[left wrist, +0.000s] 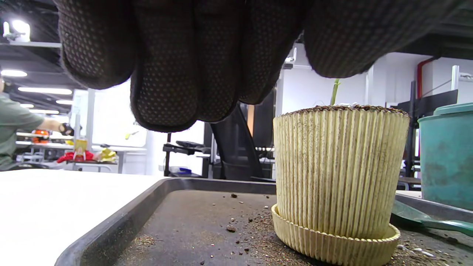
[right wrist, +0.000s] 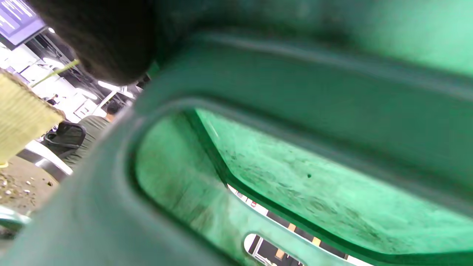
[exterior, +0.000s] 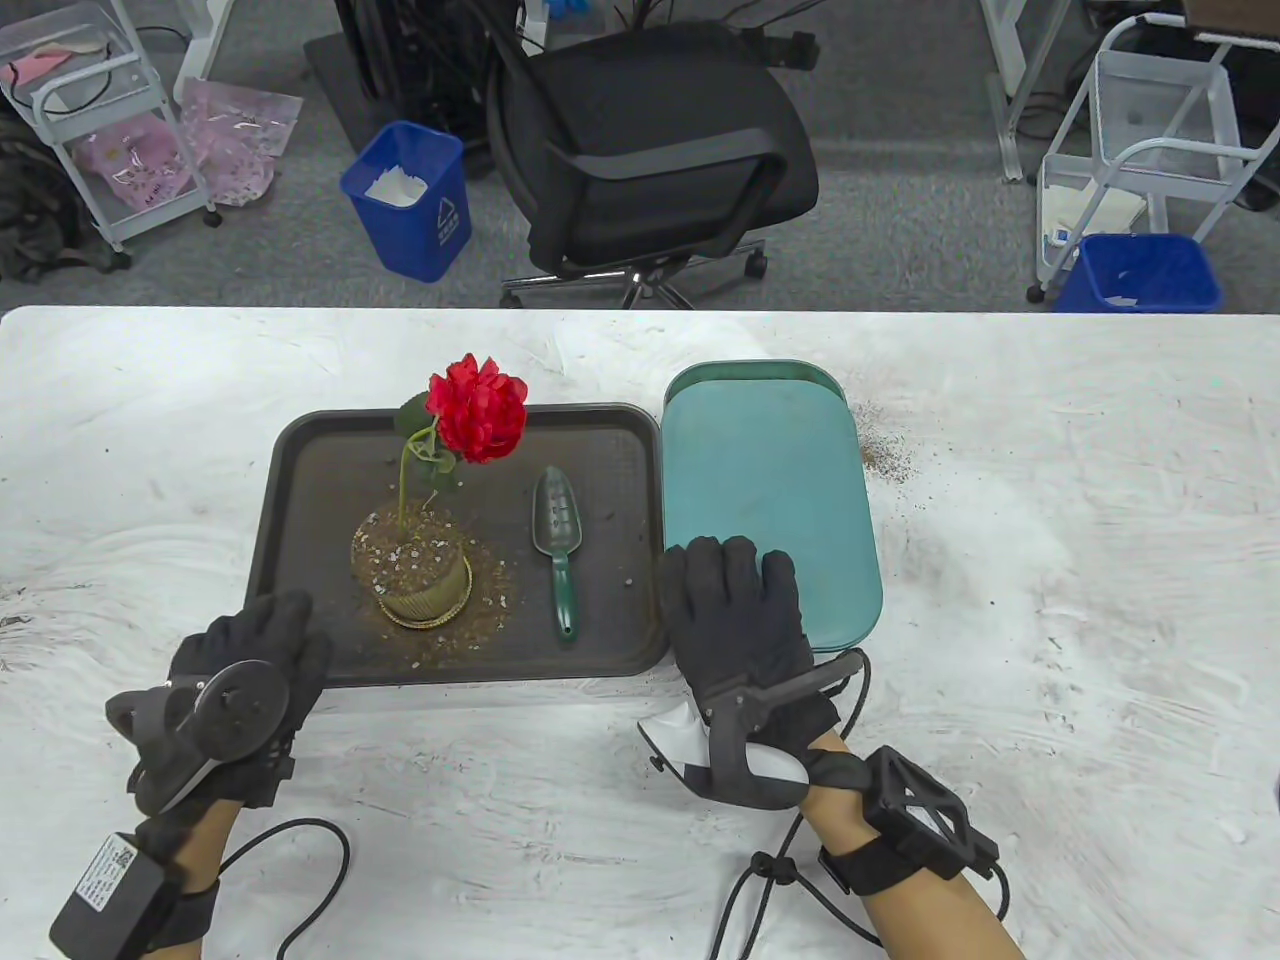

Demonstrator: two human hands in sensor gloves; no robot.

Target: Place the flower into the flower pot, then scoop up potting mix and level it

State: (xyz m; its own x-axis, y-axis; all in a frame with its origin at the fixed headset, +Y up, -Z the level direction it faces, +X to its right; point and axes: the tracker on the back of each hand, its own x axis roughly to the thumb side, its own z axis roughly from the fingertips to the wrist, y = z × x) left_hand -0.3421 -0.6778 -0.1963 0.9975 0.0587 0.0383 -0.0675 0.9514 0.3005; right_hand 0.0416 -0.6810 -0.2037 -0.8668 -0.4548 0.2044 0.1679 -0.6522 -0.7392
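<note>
Right hand (exterior: 738, 618) lying flat, fingers (exterior: 722, 570) straight and spread, pressing on the near end of the teal box lid (exterior: 770, 490), just right of the dark tray (exterior: 300, 520). Gripping nothing, only resting on the smooth plastic. In the right wrist view, showing mostly blurred green plastic with a recessed oval shape, too close to tell more.

Left hand (exterior: 245, 660) hovering at the near left corner of the tray, fingers (left wrist: 166, 74) loosely bent and hanging together, holding nothing; dotted grip texture covering the glove.

Flower (exterior: 478, 408) standing upright in the flower pot (exterior: 415, 565) on the left half of the tray, red ruffled bloom on a thin green stem. Pot being pale yellow, ribbed like pleated paper, sitting in a matching saucer, filled to the rim with speckled brown potting mix (exterior: 410, 545). Crumbs of mix scattering around the saucer on the tray.

Green trowel (exterior: 560, 540) lying flat on the tray right of the pot, handle pointing toward the person, translucent blade away.

White, brush-streaked surface (exterior: 1050, 560) carrying the tray and box.
</note>
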